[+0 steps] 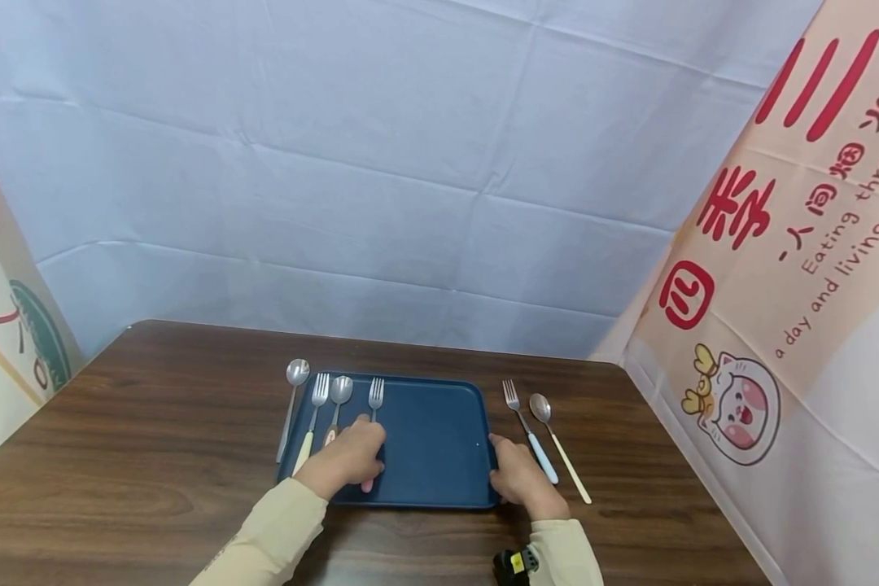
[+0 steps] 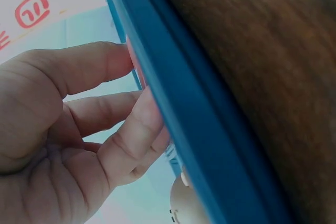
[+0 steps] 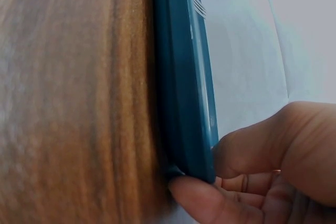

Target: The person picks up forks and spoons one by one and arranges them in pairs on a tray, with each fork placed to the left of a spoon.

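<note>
A dark blue tray [image 1: 428,448] lies on the wooden table. My left hand [image 1: 352,457] is over its left half and pinches the pink handle of a fork [image 1: 377,394], whose tines point to the tray's far side. The left wrist view shows a sliver of the pink handle [image 2: 136,65] at the fingertips, behind the tray's rim. To the left of that hand, a fork with a pale yellow handle [image 1: 313,415] and a spoon with a brown handle [image 1: 341,391] lie on the tray. My right hand [image 1: 520,476] grips the tray's right edge near the front corner, thumb and fingers about the rim [image 3: 197,119].
A plain metal spoon [image 1: 289,407] lies along the tray's left edge. On the table [image 1: 154,431] right of the tray are a fork with a light blue handle [image 1: 535,443] and a spoon with a cream handle [image 1: 562,452]. Cloth curtains [image 1: 381,179] hang behind and beside the table.
</note>
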Tool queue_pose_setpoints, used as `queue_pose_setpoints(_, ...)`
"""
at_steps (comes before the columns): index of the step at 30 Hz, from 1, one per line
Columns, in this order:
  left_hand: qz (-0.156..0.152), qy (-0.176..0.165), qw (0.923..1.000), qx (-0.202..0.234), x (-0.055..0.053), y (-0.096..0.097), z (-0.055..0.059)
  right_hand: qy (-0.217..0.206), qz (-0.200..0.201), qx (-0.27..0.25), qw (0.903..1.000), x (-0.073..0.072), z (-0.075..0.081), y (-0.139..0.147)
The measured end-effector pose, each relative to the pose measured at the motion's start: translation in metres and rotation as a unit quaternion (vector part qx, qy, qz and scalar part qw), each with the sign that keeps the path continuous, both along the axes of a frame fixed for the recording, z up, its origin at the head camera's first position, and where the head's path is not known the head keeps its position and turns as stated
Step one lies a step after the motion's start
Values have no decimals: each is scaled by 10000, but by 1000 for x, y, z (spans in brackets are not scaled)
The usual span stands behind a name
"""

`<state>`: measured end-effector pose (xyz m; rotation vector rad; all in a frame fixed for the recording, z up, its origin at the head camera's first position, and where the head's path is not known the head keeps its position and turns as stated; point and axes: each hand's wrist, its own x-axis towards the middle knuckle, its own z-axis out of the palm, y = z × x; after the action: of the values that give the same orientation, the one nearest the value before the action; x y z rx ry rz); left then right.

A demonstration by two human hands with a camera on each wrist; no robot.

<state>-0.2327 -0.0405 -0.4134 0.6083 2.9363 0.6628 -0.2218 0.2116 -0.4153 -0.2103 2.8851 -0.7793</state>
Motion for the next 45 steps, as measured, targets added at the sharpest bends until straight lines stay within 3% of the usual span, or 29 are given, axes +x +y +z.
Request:
queue_pose_setpoints(13, 37, -138, 9997, -197, -3, 0, 2, -25, -89, -3, 10000, 0, 0, -1)
queue_pose_setpoints(25, -74, -85, 9999, -15, 0, -3, 2, 108, 17, -61, 9999, 1, -1, 0)
queue_pose_setpoints(38, -398, 890, 9928, -693, -4, -15, 7, 81, 13, -37, 10000, 0, 0, 0)
queue_pose_setpoints(45, -466, 1072, 9902, -766, -5, -18, 6, 94, 34, -58, 9999, 1, -1, 0)
